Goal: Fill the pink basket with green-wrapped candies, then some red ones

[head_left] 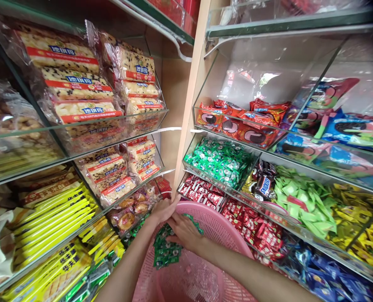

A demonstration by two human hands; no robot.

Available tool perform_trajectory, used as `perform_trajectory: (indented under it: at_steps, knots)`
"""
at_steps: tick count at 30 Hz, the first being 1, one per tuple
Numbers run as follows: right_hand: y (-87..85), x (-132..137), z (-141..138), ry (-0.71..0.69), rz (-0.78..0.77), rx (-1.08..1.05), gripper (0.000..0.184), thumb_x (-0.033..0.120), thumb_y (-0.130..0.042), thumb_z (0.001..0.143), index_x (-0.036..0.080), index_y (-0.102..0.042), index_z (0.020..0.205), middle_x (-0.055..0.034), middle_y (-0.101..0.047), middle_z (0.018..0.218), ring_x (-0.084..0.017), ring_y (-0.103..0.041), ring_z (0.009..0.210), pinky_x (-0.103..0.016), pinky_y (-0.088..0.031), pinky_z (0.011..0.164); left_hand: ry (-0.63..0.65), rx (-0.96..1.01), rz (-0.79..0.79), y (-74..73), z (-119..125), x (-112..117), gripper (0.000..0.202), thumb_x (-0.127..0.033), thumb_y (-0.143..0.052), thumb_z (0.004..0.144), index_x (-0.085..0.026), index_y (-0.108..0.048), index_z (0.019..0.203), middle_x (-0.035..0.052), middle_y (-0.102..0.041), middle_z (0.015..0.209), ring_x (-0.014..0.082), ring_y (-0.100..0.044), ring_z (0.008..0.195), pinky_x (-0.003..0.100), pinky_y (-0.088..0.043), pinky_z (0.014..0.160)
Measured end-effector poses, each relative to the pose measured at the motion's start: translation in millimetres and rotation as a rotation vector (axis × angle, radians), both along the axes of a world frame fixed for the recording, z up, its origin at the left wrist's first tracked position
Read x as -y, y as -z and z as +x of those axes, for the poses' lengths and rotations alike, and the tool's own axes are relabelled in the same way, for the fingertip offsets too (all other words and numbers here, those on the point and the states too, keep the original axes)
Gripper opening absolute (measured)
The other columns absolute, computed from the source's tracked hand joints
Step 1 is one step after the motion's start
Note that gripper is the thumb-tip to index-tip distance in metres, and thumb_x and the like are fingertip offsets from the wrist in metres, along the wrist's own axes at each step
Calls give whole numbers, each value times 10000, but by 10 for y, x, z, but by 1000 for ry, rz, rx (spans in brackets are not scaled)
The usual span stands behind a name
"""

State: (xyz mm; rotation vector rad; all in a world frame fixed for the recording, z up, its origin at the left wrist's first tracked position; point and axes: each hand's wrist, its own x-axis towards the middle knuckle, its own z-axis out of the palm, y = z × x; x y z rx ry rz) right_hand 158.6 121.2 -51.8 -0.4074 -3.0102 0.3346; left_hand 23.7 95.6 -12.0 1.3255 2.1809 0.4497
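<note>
Small green-wrapped candies (pixel 166 254) lie in a heap against the far left wall of a pink perforated plastic basket (pixel 226 222). My right hand (pixel 185 232) reaches in over them, thumb apart from the fingers and touching the heap. Beside it, at the far left rim, my left hand (pixel 164 210) meets the fingertips of my right hand. Most of the left fingers are turned away, so their grip is hidden. The basket's near part shows its bare pink bottom.
Glass-fronted shelves surround the basket. Sachima packs (pixel 79 79) fill the left shelves, above yellow-wrapped snacks (pixel 54 218). To the right are a bin of green candies (pixel 221 161), red-wrapped sweets (pixel 252 226) and blue packets (pixel 325 268). A wooden post (pixel 188 100) stands between the shelves.
</note>
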Motion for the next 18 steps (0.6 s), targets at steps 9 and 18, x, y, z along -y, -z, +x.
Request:
perform_trajectory:
  at_steps: [9, 18]
  knots:
    - [-6, 4, 19, -48, 17, -34, 575, 397, -665, 737, 198, -457, 1235, -120, -489, 1234, -270, -494, 1110, -413, -448, 888, -1, -3, -6, 13, -2, 3, 815, -721, -96, 788, -153, -677, 735, 154, -686, 823, 317, -626, 869, 354, -412, 713]
    - [-830, -136, 167, -134, 191, -29, 303, 406, -451, 888, 156, -583, 995, -78, -600, 985, -208, -573, 905, -340, -463, 813, 29, 25, 24, 0, -19, -9, 829, -733, -77, 783, -152, -665, 726, 115, -683, 750, 273, -621, 817, 304, -400, 662]
